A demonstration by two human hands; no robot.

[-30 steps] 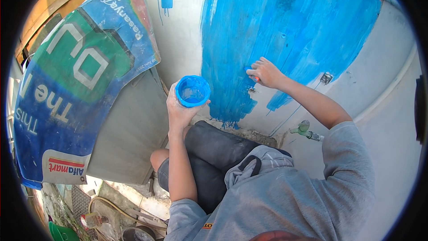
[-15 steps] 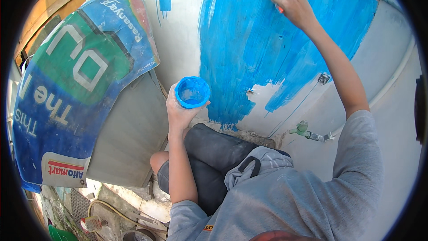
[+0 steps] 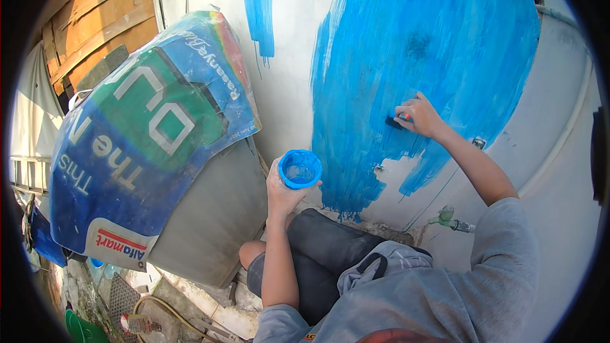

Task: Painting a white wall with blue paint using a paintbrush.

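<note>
My left hand (image 3: pixel 283 195) is wrapped round a small round container (image 3: pixel 300 169) with a blue-coated rim and some blue paint inside, held upright in front of the wall. My right hand (image 3: pixel 420 116) grips a paintbrush (image 3: pixel 398 122) by its handle, its dark head pointing left against the painted part of the wall. Broad strokes of wet-looking blue paint (image 3: pixel 362 95) cover much of the white wall (image 3: pixel 289 89). Toward its lower end the blue turns ragged, with bare white patches and thin drips.
A printed banner (image 3: pixel 146 140) drapes over a grey box-like piece (image 3: pixel 203 216) on the left. A green tap (image 3: pixel 446 216) juts from the wall at lower right, near a pale pipe (image 3: pixel 562 133). A hose (image 3: pixel 168 308) and a green bucket (image 3: pixel 82 329) lie at lower left.
My right hand has brought the brush down from the top of the blue area to its middle. The view has shifted, so most things sit lower and further right.
</note>
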